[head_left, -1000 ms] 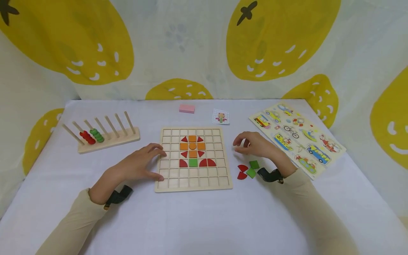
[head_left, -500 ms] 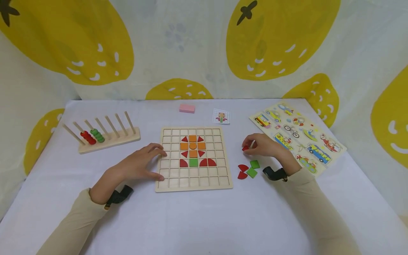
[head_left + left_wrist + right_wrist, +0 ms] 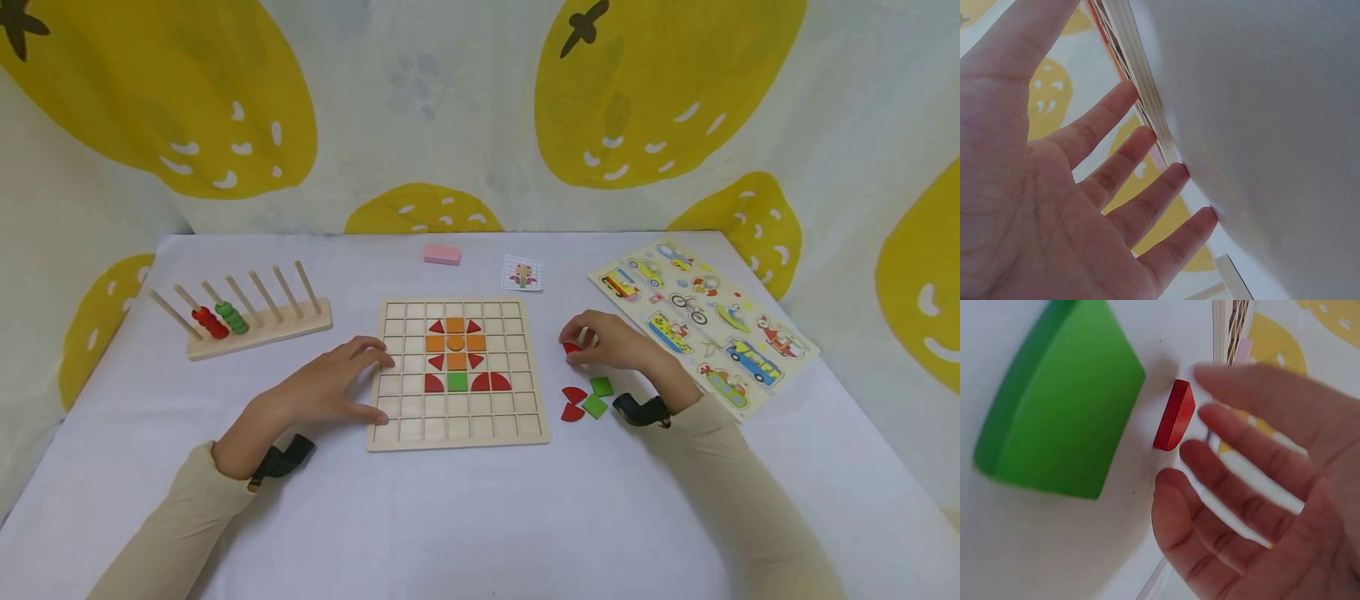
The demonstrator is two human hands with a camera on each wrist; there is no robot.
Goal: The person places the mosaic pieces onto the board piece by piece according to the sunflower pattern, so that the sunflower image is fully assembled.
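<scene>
A wooden grid board (image 3: 459,444) lies before me, bearing orange squares, red triangles, an orange disc, a green square (image 3: 457,382) and red quarter circles. My left hand (image 3: 322,385) rests on its left rim, thumb and fingers spread; the left wrist view shows the fingers relaxed along the board's side. To the right of the board, my right hand (image 3: 606,337) is over a red quarter circle (image 3: 572,349). In the right wrist view, fingertips surround this red quarter circle (image 3: 1175,417) with visible gaps, and the thumb is blurred.
Two red quarter circles (image 3: 573,394) and two green squares (image 3: 595,407) lie below my right hand. A peg stand (image 3: 262,335) with red and green beads is at left. At the back are a pink block (image 3: 442,255) and pattern card (image 3: 522,273); a vehicle puzzle board (image 3: 705,329) lies right.
My right hand has drawn back to the right, then shifted slightly left. A red quarter circle has come into view between its thumb and fingers, then shifted slightly left. The left hand stays put.
</scene>
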